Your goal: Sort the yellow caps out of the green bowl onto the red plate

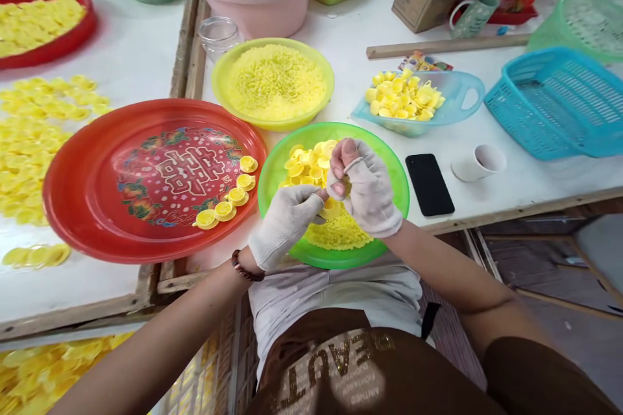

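Note:
My left hand point(292, 217) and my right hand point(367, 191), in white gloves with bare fingertips, meet over a bright green plate point(396, 172). Both are closed in a pinch, their fingertips close together; whatever is between them is too small or hidden to make out. Below the hands the plate holds small yellow plastic cups point(306, 165) at the back and fine yellow pieces point(341, 233) at the front. Left of it, a large red tray point(97, 175) carries several yellow cup-and-saucer pieces point(224, 211) in a curved row along its right side.
Behind the plate stands a yellow bowl point(219, 94) of small yellow pieces. A blue scoop point(457, 87) holds yellow cups. To the right are a black phone point(429, 185), a white paper cup point(474, 165) and a blue basket point(549, 123). A pink basin point(272, 13) stands behind.

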Demonstrator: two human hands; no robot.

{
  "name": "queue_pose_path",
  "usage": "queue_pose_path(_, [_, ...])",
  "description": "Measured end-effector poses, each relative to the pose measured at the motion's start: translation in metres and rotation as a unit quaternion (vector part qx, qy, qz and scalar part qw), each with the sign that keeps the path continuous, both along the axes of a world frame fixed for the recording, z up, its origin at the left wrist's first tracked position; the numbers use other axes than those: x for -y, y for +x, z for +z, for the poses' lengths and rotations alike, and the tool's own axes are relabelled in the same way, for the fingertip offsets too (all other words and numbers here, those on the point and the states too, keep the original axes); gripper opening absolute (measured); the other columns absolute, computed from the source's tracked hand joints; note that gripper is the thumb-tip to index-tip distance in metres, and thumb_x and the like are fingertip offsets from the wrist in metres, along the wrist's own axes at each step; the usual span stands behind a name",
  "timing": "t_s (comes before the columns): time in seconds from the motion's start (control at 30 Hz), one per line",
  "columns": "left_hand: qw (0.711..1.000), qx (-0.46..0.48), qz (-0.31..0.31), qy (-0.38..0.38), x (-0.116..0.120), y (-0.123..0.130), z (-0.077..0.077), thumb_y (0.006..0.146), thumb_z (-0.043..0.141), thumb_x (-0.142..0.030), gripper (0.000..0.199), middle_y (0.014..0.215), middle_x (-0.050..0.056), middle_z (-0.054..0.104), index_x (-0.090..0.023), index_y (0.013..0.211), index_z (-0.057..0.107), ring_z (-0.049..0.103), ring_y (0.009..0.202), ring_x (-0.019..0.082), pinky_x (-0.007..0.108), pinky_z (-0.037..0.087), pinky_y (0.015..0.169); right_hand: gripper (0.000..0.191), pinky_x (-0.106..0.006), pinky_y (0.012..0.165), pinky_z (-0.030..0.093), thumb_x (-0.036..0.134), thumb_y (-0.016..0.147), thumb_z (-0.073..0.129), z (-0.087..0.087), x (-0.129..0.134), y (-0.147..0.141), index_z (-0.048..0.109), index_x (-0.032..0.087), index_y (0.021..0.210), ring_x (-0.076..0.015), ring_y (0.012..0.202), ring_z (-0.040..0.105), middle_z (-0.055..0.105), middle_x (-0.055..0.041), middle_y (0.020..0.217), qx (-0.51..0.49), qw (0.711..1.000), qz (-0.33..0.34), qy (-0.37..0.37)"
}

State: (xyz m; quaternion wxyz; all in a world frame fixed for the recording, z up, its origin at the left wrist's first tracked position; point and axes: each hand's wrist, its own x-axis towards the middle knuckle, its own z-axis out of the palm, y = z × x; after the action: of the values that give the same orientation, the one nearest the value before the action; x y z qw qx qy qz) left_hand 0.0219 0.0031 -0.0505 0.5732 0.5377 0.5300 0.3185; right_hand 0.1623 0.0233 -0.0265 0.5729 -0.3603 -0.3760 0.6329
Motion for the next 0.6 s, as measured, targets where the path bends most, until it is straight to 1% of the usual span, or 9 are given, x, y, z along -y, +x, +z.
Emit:
queue_pose_path(0.17, [1.000, 0.017, -0.010, 0.002, 0.005, 0.000, 0.003, 0.084, 0.057, -0.037, 0.025, 0.071, 0.002, 0.063, -0.016, 0.073, 0.065, 0.062, 0.072, 0.017, 0.031, 0.059, 0.073, 0.043, -0.022, 0.043, 0.034, 0.067, 0.088, 0.066, -0.008, 0.003, -0.003, 0.055, 0.025, 0.095, -0.0104, 0.052, 0.047, 0.047, 0.0046, 0.065, 0.024, 0.999, -0.009, 0.019])
queue_pose_path(0.27, [0.999, -0.012, -0.024, 0.029, 0.007, -0.002, 0.008, 0.083, 0.054, -0.031, 0.023, 0.072, 0.003, 0.064, -0.016, 0.069, 0.065, 0.062, 0.075, 0.018, 0.031, 0.057, 0.074, 0.042, -0.022, 0.043, 0.034, 0.066, 0.088, 0.067, -0.010, 0.002, -0.001, 0.056, 0.025, 0.095, -0.0098, 0.052, 0.047, 0.047, 0.0046, 0.066, 0.017, 1.000, -0.007, 0.019])
queue_pose_path(0.33, [0.998, -0.035, -0.033, 0.039, 0.007, -0.003, 0.012, 0.083, 0.055, -0.030, 0.023, 0.075, 0.003, 0.066, -0.016, 0.072, 0.068, 0.062, 0.077, 0.019, 0.032, 0.057, 0.076, 0.040, -0.021, 0.043, 0.033, 0.063, 0.090, 0.067, -0.010, 0.001, 0.002, 0.055, 0.025, 0.093, -0.0086, 0.051, 0.044, 0.046, 0.0050, 0.067, 0.007, 1.000, -0.004, 0.015])
queue_pose_path(0.4, [0.997, -0.051, -0.029, 0.046, 0.007, -0.005, 0.014, 0.083, 0.059, -0.032, 0.021, 0.080, 0.004, 0.069, -0.016, 0.079, 0.072, 0.064, 0.080, 0.019, 0.032, 0.056, 0.079, 0.039, -0.021, 0.043, 0.032, 0.061, 0.091, 0.067, -0.009, 0.000, 0.006, 0.054, 0.024, 0.090, -0.0071, 0.049, 0.040, 0.045, 0.0056, 0.067, 0.001, 1.000, 0.000, 0.009])
queue_pose_path(0.5, [0.998, -0.052, 0.003, 0.037, 0.007, -0.009, 0.013, 0.080, 0.071, -0.035, 0.023, 0.087, 0.005, 0.072, -0.016, 0.092, 0.075, 0.067, 0.087, 0.021, 0.033, 0.057, 0.081, 0.039, -0.020, 0.043, 0.028, 0.059, 0.090, 0.068, -0.009, 0.002, 0.017, 0.054, 0.023, 0.088, -0.0054, 0.047, 0.035, 0.044, 0.0068, 0.066, 0.004, 1.000, 0.008, 0.000])
queue_pose_path(0.6, [0.999, 0.017, 0.029, -0.014, 0.007, -0.013, 0.009, 0.076, 0.079, -0.039, 0.033, 0.091, 0.006, 0.073, -0.016, 0.099, 0.074, 0.068, 0.086, 0.020, 0.033, 0.059, 0.080, 0.037, -0.021, 0.041, 0.023, 0.058, 0.091, 0.066, -0.013, 0.007, 0.034, 0.055, 0.023, 0.088, -0.0052, 0.044, 0.031, 0.042, 0.0079, 0.063, 0.044, 0.998, 0.034, -0.009])
